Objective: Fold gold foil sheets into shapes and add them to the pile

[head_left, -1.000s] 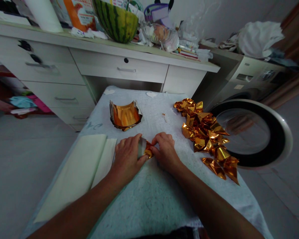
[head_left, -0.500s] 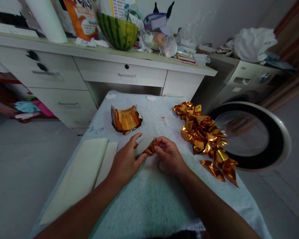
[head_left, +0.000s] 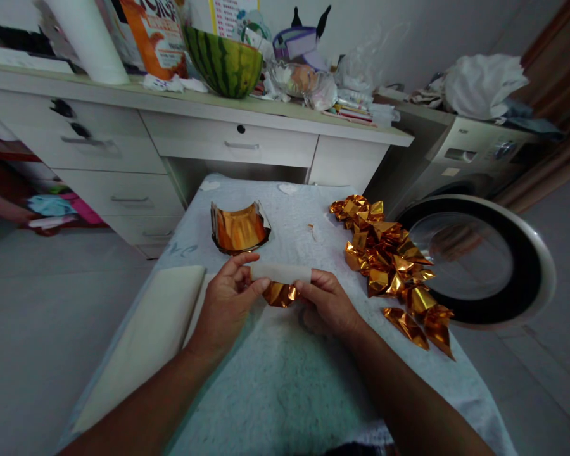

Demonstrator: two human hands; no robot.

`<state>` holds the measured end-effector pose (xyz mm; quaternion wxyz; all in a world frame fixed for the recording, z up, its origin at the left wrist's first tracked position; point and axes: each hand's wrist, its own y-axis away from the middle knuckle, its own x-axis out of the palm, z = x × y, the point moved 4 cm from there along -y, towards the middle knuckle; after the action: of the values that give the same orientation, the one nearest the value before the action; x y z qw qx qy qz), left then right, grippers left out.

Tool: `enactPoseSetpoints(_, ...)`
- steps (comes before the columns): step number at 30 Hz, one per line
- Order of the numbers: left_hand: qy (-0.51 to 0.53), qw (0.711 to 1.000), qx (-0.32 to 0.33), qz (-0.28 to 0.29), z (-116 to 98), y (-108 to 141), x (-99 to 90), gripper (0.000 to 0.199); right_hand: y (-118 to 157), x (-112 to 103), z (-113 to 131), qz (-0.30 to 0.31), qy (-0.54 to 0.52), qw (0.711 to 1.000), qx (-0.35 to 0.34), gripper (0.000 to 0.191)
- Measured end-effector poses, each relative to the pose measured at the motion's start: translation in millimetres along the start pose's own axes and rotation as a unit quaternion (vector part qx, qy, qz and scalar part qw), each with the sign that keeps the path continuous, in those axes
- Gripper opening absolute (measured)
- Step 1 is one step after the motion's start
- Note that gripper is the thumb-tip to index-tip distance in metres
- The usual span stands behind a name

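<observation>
Between my hands is a sheet of foil paper [head_left: 281,274], pale on its back, with a shiny copper-gold fold showing along the lower side. My left hand [head_left: 228,297] pinches its left end, thumb in front and fingers behind. At the right end, my right hand [head_left: 330,301] grips it between thumb and fingers. Just beyond my left hand stands a curved stack of gold foil sheets [head_left: 240,229]. To the right lies a heap of folded gold foil pieces [head_left: 392,253].
A pale folded stack of paper [head_left: 140,342] lies at the left of the cloth-covered table [head_left: 285,392]. Behind stands a white desk [head_left: 237,142] bearing half a watermelon [head_left: 223,62]. An open washing machine door [head_left: 475,259] is close on the right.
The foil paper has turned from slanted to level, and its pale back now stretches between both hands. My left hand's fingers have closed on its left end.
</observation>
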<state>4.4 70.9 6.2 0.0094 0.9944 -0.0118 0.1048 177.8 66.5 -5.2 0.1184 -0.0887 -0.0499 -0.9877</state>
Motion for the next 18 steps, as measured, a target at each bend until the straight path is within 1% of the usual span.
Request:
enactPoseSetpoints(4,0.025,1.0,0.005,-0.016,0.4,-0.6,-0.4,0.032,0.7,1.1,-1.1,0.039,0.059,0.997,0.01,0.03)
enactPoseSetpoints(7,0.013,0.999,0.015,-0.032,0.9,0.1,-0.5,0.033,0.4,3.8,-1.3,0.057,0.058,0.997,0.009,0.03)
enactPoseSetpoints(10,-0.032,0.998,0.009,-0.051,4.0,0.5,-1.3,0.03,-0.6,5.3,-1.6,0.052,0.004,0.999,-0.003,0.029)
enactPoseSetpoints(12,-0.048,0.998,0.001,-0.049,6.6,0.4,-1.0,0.025,-1.0,4.9,-2.8,0.043,-0.013,0.999,0.001,0.029)
enactPoseSetpoints(14,-0.044,0.998,0.001,-0.047,8.0,0.3,-0.7,0.022,-0.8,3.8,-4.4,0.035,-0.005,0.999,0.017,0.028)
enactPoseSetpoints(18,-0.044,0.998,0.034,-0.037,5.6,0.8,-0.1,0.015,1.6,2.4,-4.4,0.013,-0.008,0.999,0.052,0.03)
